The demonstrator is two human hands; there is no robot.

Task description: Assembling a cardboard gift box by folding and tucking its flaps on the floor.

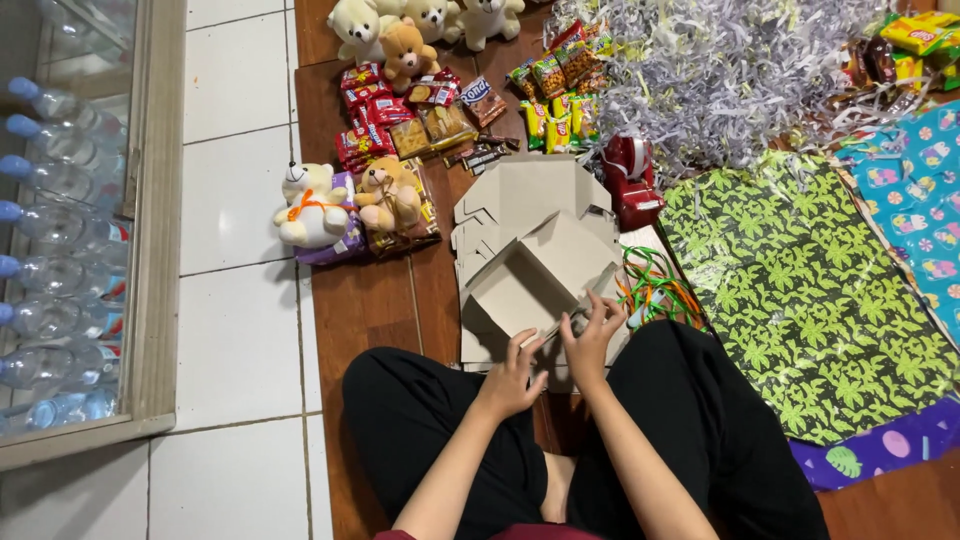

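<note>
The biggest thing in view is the wooden floor (375, 300), where the person sits with crossed legs in black trousers, and beside it on the left are white tiles (235, 340) and a glass-door cabinet (150, 250) full of water bottles (50, 225). On the right lies a large sheet of green leaf-pattern wrapping paper (800, 300), spread flat, with a blue patterned sheet (915, 190) further right and a purple one (880, 445) showing under its near edge. Far from the person there is a big heap of silver shredded paper (720, 70). The goods seem sorted in groups within arm's reach: snack packets (400, 115) and more packets (555, 95) at the far side, plush bears (350, 200) to the left, other bears (420, 25) at the far edge.

In the middle, just before the knees, is a stack of flat grey cardboard box blanks (525, 205). The top one, a half-folded cardboard box (545, 275), is tilted up toward the person. The left hand (515, 375) is curled loosely at its near edge, fingers touching the board. The right hand (592, 335) pinches a near flap with bent fingers, probably so the fold stays firm. Beside it lie green and orange ribbons (655, 290) and a red tape dispenser (632, 180).
</note>
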